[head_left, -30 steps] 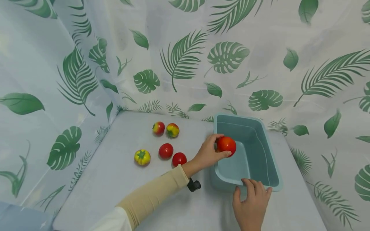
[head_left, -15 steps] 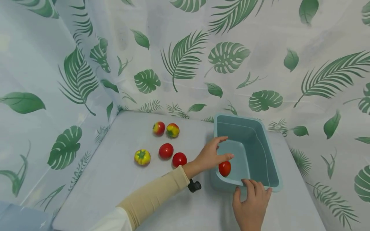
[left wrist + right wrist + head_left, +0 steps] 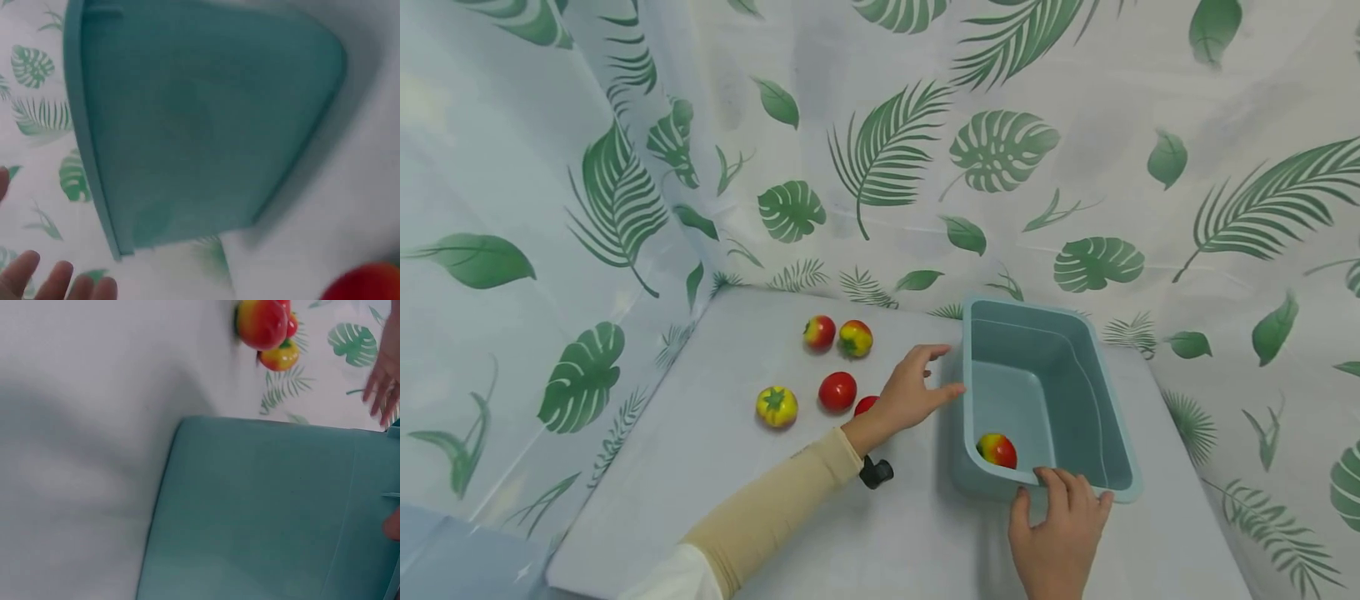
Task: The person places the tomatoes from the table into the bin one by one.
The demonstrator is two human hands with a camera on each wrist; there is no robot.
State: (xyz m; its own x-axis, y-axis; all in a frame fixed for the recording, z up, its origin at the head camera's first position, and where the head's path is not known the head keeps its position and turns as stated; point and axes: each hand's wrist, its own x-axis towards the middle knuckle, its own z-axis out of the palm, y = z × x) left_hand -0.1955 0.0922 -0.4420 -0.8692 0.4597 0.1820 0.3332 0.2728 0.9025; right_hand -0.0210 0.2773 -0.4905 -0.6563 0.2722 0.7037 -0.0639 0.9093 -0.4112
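Note:
A pale blue-green plastic basin (image 3: 1011, 379) stands on the white table, its outer side filling much of both wrist views. One red-and-yellow tomato-like fruit (image 3: 998, 451) lies inside, in the near left corner. My right hand (image 3: 1057, 533) grips the basin's near rim, fingers over the edge and thumb outside. My left hand (image 3: 910, 390) hovers left of the basin with fingers and thumb spread around nothing. Below its wrist a red fruit (image 3: 865, 405) is partly hidden. In the left wrist view the fingertips (image 3: 59, 278) appear at the lower left.
Left of the basin lie another red fruit (image 3: 837, 392), a yellow one (image 3: 777, 407) with a green star-shaped top, and two red-and-yellow ones at the back, one of them a lobed fruit (image 3: 856, 339). A leaf-patterned curtain (image 3: 895, 167) hangs behind the table.
My left hand let go of the fruit, which dropped into the basin and rolled to its near corner. The hand then moved back left, out over the table. My right hand kept its grip.

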